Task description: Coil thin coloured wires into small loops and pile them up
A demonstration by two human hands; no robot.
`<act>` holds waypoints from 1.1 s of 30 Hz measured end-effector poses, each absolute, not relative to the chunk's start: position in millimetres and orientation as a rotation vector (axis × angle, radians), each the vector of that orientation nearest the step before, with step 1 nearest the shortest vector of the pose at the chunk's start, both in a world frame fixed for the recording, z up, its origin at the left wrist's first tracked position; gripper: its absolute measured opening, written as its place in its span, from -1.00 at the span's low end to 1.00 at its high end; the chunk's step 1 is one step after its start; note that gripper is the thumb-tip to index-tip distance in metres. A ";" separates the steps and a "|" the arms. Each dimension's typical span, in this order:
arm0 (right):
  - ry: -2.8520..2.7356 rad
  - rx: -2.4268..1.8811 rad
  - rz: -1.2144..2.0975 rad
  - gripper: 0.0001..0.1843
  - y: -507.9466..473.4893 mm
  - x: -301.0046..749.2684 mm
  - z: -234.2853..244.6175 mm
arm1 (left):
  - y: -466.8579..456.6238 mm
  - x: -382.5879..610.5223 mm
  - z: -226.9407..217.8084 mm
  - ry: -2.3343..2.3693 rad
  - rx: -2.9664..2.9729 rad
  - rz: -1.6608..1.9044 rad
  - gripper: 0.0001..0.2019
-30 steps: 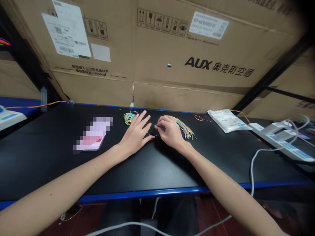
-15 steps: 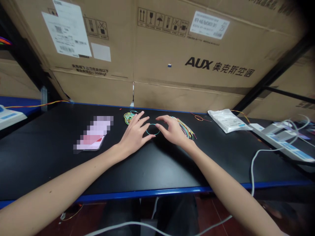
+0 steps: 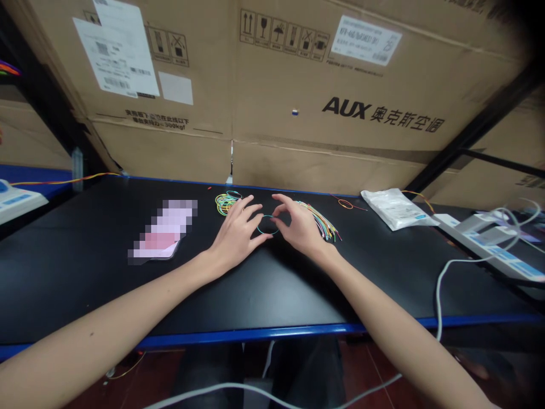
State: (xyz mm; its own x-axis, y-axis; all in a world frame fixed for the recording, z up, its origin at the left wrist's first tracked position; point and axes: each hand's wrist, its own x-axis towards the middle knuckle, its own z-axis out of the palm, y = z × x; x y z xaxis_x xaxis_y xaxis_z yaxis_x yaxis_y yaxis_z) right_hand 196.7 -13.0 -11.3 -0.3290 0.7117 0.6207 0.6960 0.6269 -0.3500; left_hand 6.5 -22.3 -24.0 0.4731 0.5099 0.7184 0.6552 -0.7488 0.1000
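The left hand [image 3: 235,236] and the right hand [image 3: 301,227] rest near the middle of a black counter [image 3: 272,289], nearer its rear edge than its blue front edge [image 3: 255,335]. Between them lies a thin teal wire loop [image 3: 267,216], flat on the counter. The left hand is open, with its fingers spread and its thumb reaching toward the loop's lower side. The right hand is loosely curved, with its thumb and forefinger arching toward the loop's upper right. Neither hand is clenched, and I cannot tell whether any fingertip touches the wire.

Just beyond the left hand sits a small coil of multicoloured wires [image 3: 225,204]. Beside the right hand lies a fanned bundle of cut coloured wires [image 3: 321,220], and further right is a small orange wire loop [image 3: 346,204]. Left of the hands is a flat object [image 3: 164,230] too pixelated to identify. To the right are a white plastic packet [image 3: 395,209] and a power strip [image 3: 481,241] with a white cable [image 3: 438,295] trailing over the front edge.

Behind the counter stands a cardboard carton [image 3: 340,165] printed "AUX 奥克斯空调", with handling symbols and a white barcode label [image 3: 114,48].
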 end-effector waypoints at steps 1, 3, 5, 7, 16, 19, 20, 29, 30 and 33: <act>-2.084 -1.098 0.022 -0.50 -12.5 196.6 -12.1 | -22.3 6.7 -24.0 -1.012 -2.530 -1.133 -0.70; -2.103 -1.099 0.009 -0.56 -11.1 196.3 -14.2 | -22.2 6.7 -23.9 -1.013 -2.537 -1.130 -0.71; -2.111 -1.109 0.000 -0.61 -9.6 196.0 -16.3 | -22.5 6.6 -23.6 -1.013 -2.549 -1.127 -0.71; -2.115 -1.120 0.013 -0.64 -8.6 195.9 -17.7 | -23.3 6.5 -22.9 -1.014 -2.552 -1.115 -0.72; -2.088 -1.137 0.282 -0.70 -11.8 195.4 -11.2 | -26.9 6.1 -18.9 -0.978 -2.533 -0.966 -0.72; -2.036 -1.149 0.546 -0.77 -9.6 198.4 -9.3 | -27.5 5.5 -18.9 -0.959 -2.532 -0.929 -0.71; -2.019 -1.157 0.640 -0.79 -8.4 199.9 -8.8 | -27.6 5.2 -18.9 -0.955 -2.536 -0.921 -0.72; -2.113 -1.147 0.140 -0.58 -9.7 199.6 -12.0 | -22.1 2.3 -22.1 -1.017 -2.483 -0.942 -0.69; -2.138 -1.156 0.058 -0.59 -10.6 198.1 -13.2 | -21.8 2.4 -22.4 -1.020 -2.476 -0.946 -0.69; -2.179 -1.177 -0.082 -0.60 -11.9 194.8 -16.3 | -22.6 3.5 -22.8 -1.023 -2.469 -0.952 -0.69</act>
